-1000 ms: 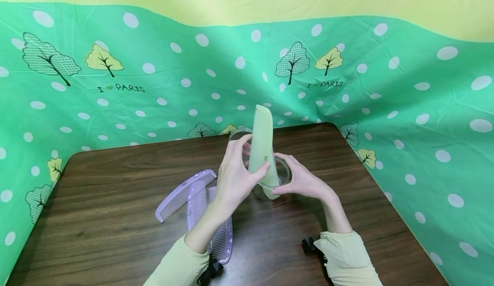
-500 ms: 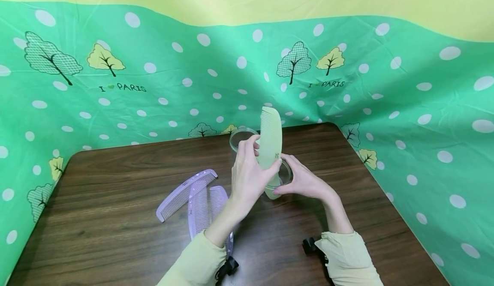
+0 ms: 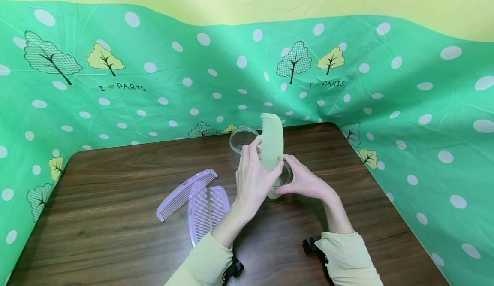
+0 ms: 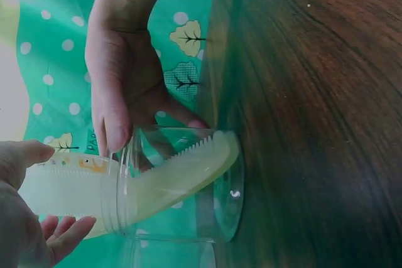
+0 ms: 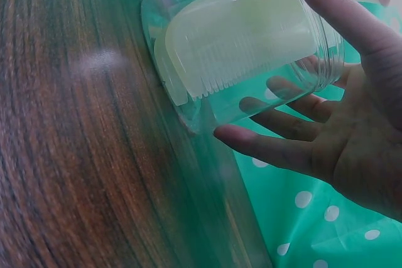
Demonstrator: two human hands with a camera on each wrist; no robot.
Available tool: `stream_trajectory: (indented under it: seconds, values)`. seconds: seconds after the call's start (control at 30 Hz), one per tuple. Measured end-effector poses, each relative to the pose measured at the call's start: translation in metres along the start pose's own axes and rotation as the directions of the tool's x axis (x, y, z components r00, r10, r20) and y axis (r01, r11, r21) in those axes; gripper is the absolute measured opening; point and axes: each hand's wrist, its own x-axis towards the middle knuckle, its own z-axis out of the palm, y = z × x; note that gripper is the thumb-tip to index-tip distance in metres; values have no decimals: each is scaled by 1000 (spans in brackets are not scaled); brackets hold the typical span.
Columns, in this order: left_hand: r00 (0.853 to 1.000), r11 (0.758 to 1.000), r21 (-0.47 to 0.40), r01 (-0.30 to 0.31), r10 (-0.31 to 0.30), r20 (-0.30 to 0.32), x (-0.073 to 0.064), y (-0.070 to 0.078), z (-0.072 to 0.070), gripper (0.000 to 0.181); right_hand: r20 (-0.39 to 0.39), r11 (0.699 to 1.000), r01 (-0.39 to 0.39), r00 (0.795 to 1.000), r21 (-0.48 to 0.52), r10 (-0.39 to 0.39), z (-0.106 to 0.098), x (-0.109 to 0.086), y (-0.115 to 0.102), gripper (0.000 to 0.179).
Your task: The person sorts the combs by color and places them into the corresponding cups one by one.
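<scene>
My left hand (image 3: 252,179) holds a pale green comb (image 3: 273,142) upright between thumb and fingers. The comb's lower end is inside a clear jar (image 3: 286,175), its upper part standing out above the mouth. Thumb and fingers of my right hand (image 3: 306,179) are round the jar near its rim. In the left wrist view, the comb's lower end (image 4: 188,183) slants inside the jar, close to its base. Through the jar wall (image 5: 232,112) in the right wrist view, a second pale green edge (image 5: 168,73) shows behind the front comb (image 5: 245,36).
Another clear jar (image 3: 242,136) stands behind my left hand, near the table's back edge. Three purple combs lie overlapping on the brown wooden table (image 3: 115,191), one of them (image 3: 185,194) farther left. A green dotted cloth (image 3: 170,63) hangs behind the table.
My left hand has moved right with the green comb, which has sunk slightly lower into the jar. More of the back jar and purple combs shows. My right hand has stayed in place.
</scene>
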Motion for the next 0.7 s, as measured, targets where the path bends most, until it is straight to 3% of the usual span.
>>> stream_trajectory:
  seconds: [0.3, 0.7]
  values:
    - [998, 998, 37, 47, -48, 34, -4, -2, 5, 72, -1, 1000, -11, 1000, -10, 11, 1, 1, 2, 99]
    - [997, 994, 99, 48, -53, 52, -9, -8, 10, 74, -1, 1000, -9, 1000, 4, 9, 1, 2, 2, 102]
